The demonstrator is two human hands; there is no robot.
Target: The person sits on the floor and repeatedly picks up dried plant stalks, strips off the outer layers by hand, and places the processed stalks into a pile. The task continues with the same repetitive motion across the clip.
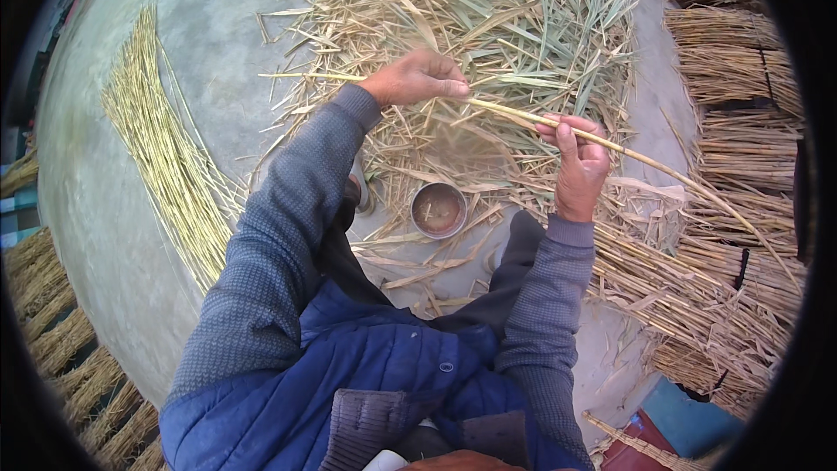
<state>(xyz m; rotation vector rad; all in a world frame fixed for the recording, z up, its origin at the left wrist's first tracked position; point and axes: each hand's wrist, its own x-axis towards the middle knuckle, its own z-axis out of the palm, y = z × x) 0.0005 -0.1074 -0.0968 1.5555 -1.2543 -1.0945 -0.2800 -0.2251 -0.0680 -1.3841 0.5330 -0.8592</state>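
A long, thin yellowish reed stalk (pixel 689 181) is held across in front of me, slanting from the upper left down to the right, where it bends. My left hand (pixel 418 77) pinches it between thumb and fingers near its middle. Farther right along the stalk, my right hand (pixel 577 161) has its fingers curled round it from below. Beneath my hands spreads a heap of dry and green leaf strips (pixel 418 4). Between my feet stands a small round metal bowl (pixel 415 214) with something brownish inside.
At the left, a fanned bundle of bare stalks (pixel 166 139) lies on the concrete floor (pixel 96 209). Tied reed bundles (pixel 737 61) are stacked along the right. Leafy stalks (pixel 654 275) lie beside my right forearm. More bundles (pixel 65 331) line the lower left.
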